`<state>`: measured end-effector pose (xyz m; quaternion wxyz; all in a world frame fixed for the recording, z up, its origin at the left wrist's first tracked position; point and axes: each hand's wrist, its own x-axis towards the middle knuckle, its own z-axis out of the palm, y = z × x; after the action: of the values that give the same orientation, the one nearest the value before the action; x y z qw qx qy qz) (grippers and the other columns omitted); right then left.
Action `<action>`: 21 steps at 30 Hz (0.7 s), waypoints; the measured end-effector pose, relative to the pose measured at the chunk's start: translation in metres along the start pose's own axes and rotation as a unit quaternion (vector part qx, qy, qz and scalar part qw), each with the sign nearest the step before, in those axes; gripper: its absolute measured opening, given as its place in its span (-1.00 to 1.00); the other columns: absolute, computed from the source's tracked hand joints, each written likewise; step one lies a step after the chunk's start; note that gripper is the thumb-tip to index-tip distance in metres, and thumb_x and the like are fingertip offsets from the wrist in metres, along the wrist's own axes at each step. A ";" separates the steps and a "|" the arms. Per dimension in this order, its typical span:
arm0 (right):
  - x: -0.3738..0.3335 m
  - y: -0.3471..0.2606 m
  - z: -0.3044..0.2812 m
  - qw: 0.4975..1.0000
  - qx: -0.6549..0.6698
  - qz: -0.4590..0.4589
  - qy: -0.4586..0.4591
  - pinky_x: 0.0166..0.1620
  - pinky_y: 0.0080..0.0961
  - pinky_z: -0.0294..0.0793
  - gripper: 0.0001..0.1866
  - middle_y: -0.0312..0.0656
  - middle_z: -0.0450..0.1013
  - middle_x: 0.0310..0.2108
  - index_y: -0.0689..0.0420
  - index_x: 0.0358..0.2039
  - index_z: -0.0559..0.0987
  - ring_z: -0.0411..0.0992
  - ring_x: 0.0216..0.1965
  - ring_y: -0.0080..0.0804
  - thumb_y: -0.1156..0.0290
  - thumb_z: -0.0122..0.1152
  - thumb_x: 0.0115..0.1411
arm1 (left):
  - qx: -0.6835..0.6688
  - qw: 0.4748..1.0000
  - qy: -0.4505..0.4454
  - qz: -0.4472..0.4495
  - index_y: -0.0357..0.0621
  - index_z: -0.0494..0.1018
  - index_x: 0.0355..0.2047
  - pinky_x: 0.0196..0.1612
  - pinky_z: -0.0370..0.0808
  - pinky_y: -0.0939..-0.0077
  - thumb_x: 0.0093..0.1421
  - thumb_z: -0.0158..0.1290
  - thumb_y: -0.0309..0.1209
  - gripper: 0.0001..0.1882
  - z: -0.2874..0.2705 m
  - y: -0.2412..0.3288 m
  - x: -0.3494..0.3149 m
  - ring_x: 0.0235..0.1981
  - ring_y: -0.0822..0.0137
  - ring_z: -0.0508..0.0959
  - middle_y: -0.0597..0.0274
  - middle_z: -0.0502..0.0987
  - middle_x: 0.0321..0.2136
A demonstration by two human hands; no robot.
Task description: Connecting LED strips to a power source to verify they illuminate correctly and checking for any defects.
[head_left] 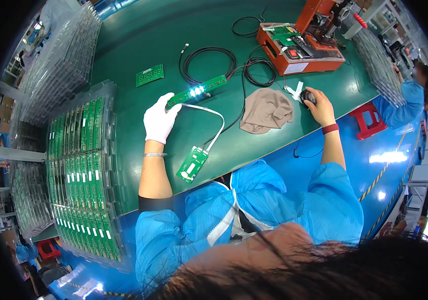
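Closest to us are our dark hair and our blue coat sleeves (pixel 324 200). Under them runs the big green bench (pixel 139 45). On its left side stand clear plastic trays (pixel 81 175) full of green boards in rows, with small white labels on them. More clear trays are piled behind them. At the far side of the bench sits an orange machine (pixel 299 42) with a white label on its front. Black cables (pixel 209 62) curl beside it. A brown cloth (pixel 266 110) lies crumpled near our right hand (pixel 319 105).

Our left hand (pixel 160 120) wears a white glove. It pinches one end of a long, thin green light strip (pixel 196 91), held just above the bench. Tiny lights shine white in the strip's middle. A white flat cable (pixel 214 122) runs from the strip down to a small green board (pixel 192 164) lying on the bench near us.

Our bare right hand curls over a small dark round thing (pixel 308 96) on the bench.
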<state>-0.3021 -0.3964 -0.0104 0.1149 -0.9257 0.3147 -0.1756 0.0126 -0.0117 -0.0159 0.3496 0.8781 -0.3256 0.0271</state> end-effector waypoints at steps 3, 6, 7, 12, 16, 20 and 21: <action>0.004 -0.006 -0.005 0.999 -0.019 0.030 -0.036 0.03 -0.39 0.44 -0.50 -0.19 0.44 0.04 -0.06 0.09 0.49 0.45 -0.04 -0.15 0.41 0.26 0.08 | 0.006 1.000 -0.002 -0.004 -0.07 0.53 -0.04 -0.34 0.48 0.55 0.04 0.24 -0.31 -0.57 0.001 -0.002 0.000 -0.52 0.37 0.53 0.27 0.64 -0.34; 0.006 -0.020 -0.003 0.999 -0.016 -0.014 0.033 0.04 -0.38 0.43 -0.50 -0.15 0.43 0.06 -0.05 0.09 0.50 0.44 -0.01 -0.14 0.40 0.28 0.08 | 0.011 1.000 0.011 0.016 -0.07 0.54 -0.05 -0.34 0.49 0.54 0.04 0.24 -0.29 -0.57 0.000 -0.004 -0.001 -0.52 0.35 0.54 0.27 0.64 -0.33; 0.008 -0.026 -0.002 0.997 -0.012 -0.037 0.067 0.04 -0.37 0.43 -0.50 -0.13 0.42 0.07 -0.04 0.09 0.50 0.43 0.01 -0.14 0.39 0.28 0.08 | 0.014 0.999 0.018 0.025 -0.07 0.54 -0.06 -0.34 0.49 0.53 0.04 0.24 -0.28 -0.58 0.000 -0.004 -0.001 -0.51 0.34 0.54 0.26 0.65 -0.32; 0.047 -0.081 0.005 0.974 0.048 -0.149 0.163 0.08 -0.35 0.40 -0.51 -0.09 0.35 0.14 0.00 0.09 0.50 0.38 0.08 -0.10 0.37 0.29 0.10 | 0.042 0.997 0.040 0.040 -0.05 0.55 -0.09 -0.34 0.50 0.50 0.04 0.23 -0.20 -0.58 0.001 -0.005 -0.001 -0.51 0.28 0.55 0.27 0.65 -0.30; 0.090 -0.090 0.039 0.953 0.052 -0.195 0.225 0.11 -0.33 0.37 -0.53 -0.11 0.33 0.15 0.01 0.08 0.50 0.35 0.09 -0.08 0.43 0.26 0.10 | 0.045 0.997 0.025 0.049 -0.03 0.56 -0.11 -0.30 0.50 0.44 0.07 0.17 -0.13 -0.59 0.000 -0.001 0.004 -0.44 0.22 0.59 0.35 0.63 -0.21; 0.109 -0.069 0.073 0.961 -0.021 -0.175 0.213 0.14 -0.24 0.34 -0.53 -0.10 0.34 0.12 -0.02 0.06 0.51 0.32 0.11 -0.04 0.51 0.21 0.08 | 0.063 0.996 0.045 0.038 -0.01 0.55 -0.13 -0.24 0.52 0.42 0.06 0.15 -0.09 -0.59 -0.006 -0.007 -0.001 -0.35 0.15 0.62 0.34 0.63 -0.19; 0.106 -0.071 0.076 0.964 -0.054 -0.156 0.210 0.15 -0.26 0.33 -0.52 -0.08 0.32 0.14 -0.03 0.08 0.50 0.31 0.13 -0.05 0.51 0.19 0.10 | 0.062 0.997 0.032 0.025 -0.01 0.55 -0.13 -0.22 0.52 0.39 0.07 0.13 -0.07 -0.58 -0.010 -0.005 -0.005 -0.33 0.14 0.62 0.33 0.62 -0.17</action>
<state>-0.1548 -0.4000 -0.0303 -0.0329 -0.9104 0.1925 -0.3647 0.0136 0.0007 -0.0126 0.3040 0.8882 -0.3342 0.0838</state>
